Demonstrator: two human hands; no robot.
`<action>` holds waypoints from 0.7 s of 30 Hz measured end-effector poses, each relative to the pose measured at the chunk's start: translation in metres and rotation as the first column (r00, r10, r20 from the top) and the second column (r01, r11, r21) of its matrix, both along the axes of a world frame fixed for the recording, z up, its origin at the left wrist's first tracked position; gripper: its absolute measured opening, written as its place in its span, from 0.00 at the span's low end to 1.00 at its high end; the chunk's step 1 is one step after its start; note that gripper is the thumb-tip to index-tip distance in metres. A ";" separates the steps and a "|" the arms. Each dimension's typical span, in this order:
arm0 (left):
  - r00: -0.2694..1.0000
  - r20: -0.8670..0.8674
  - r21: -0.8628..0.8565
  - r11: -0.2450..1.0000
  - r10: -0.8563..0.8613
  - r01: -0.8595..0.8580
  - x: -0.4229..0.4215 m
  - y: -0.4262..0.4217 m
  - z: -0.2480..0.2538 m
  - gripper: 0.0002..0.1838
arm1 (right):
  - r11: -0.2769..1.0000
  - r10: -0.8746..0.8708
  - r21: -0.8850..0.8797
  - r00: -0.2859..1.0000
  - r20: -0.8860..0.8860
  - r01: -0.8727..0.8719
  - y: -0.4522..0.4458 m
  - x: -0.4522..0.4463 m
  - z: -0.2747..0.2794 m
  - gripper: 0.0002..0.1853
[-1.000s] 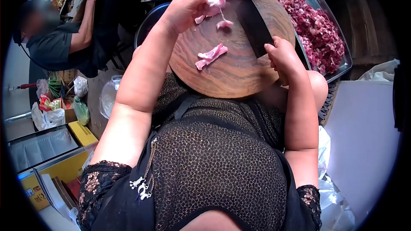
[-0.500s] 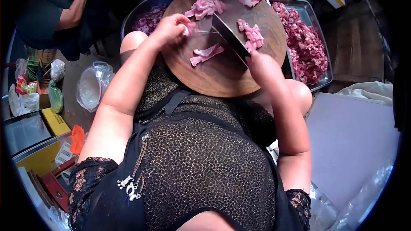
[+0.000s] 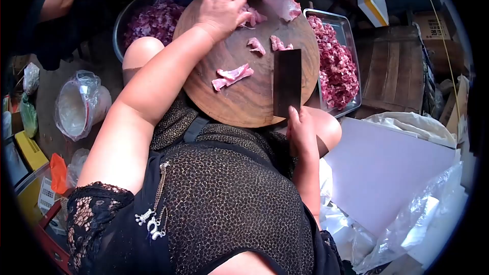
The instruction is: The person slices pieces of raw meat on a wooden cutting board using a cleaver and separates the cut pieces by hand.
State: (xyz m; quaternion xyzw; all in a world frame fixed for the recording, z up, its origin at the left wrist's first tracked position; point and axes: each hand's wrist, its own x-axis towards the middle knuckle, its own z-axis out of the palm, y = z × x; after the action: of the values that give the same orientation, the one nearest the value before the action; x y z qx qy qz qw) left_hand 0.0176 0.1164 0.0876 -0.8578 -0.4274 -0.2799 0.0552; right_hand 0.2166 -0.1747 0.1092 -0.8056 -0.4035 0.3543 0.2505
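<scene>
The right hand [image 3: 301,131] in the lower right of the board area is wrapped around the handle of a cleaver [image 3: 287,82], thumb against the near end of the blade, its broad dark face up; whether it touches the wood I cannot tell. At the top centre, the left hand [image 3: 221,14] reaches over the pile of cut meat [image 3: 253,16] with fingers curled; whether they pinch a piece is hidden. This pile sits in the upper middle of the round chopping board [image 3: 244,106], with a strip of meat [image 3: 233,77] lower left of it and small pieces [image 3: 280,44] at the blade's far end. For good control, the grip should be firm and the blade well apart from the left fingers, as now. Fingertips are best tucked back when steadying meat, since raw pieces probably slide.
</scene>
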 end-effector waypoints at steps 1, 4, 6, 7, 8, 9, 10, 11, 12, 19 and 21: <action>0.996 0.035 0.086 0.993 -0.082 0.079 0.008 -0.004 -0.001 0.14 | 0.996 -0.069 -0.053 0.995 -0.070 0.065 0.001 0.000 0.002 0.13; 0.874 0.007 -0.126 0.866 -0.486 0.483 0.031 -0.011 -0.032 0.10 | 0.983 -0.145 -0.133 0.984 -0.103 0.130 0.009 -0.007 0.013 0.12; 0.846 0.063 -0.263 0.808 -0.530 0.526 0.040 -0.021 -0.059 0.11 | 0.978 -0.140 -0.162 0.988 -0.064 0.128 0.011 -0.007 0.010 0.13; 0.842 0.074 -0.267 0.803 -0.534 0.533 0.043 -0.019 -0.058 0.11 | 0.988 -0.083 -0.130 0.996 0.042 0.088 0.008 -0.003 0.000 0.13; 0.866 0.101 -0.399 0.777 -0.490 0.486 0.046 -0.017 -0.056 0.11 | 0.994 -0.024 -0.105 0.989 0.147 0.040 0.005 0.001 -0.006 0.14; 0.889 0.118 -0.524 0.733 -0.441 0.433 0.048 -0.015 -0.051 0.11 | 0.993 -0.024 -0.113 0.988 0.153 0.042 0.007 0.001 -0.005 0.14; 0.891 0.217 -0.663 0.610 -0.399 0.434 0.050 -0.015 -0.040 0.11 | 0.993 -0.045 -0.100 0.990 0.135 0.059 0.010 -0.002 -0.004 0.13; 0.856 0.324 -0.778 0.401 -0.402 0.483 0.050 -0.011 -0.029 0.15 | 0.993 -0.068 -0.089 0.991 0.114 0.079 0.010 -0.006 -0.001 0.13; 0.874 0.306 -0.875 0.249 -0.378 0.415 0.047 -0.010 -0.014 0.18 | 0.992 -0.074 -0.098 0.990 0.117 0.086 0.010 -0.009 0.005 0.13; 0.909 0.223 -0.747 0.538 -0.351 0.391 0.038 -0.005 -0.038 0.19 | 0.985 -0.174 -0.005 0.981 -0.082 0.174 0.031 -0.033 0.021 0.16; 0.909 0.213 -0.791 0.483 -0.359 0.376 0.038 -0.005 -0.036 0.15 | 0.986 -0.163 -0.069 0.970 -0.182 0.153 0.043 -0.032 0.016 0.16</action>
State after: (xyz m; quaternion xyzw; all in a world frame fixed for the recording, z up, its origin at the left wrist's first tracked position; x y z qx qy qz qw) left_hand 0.0560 0.1109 0.0511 -0.8527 -0.3145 -0.0636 -0.4121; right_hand 0.1844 -0.1315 0.1256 -0.8049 -0.3030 0.4179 0.2926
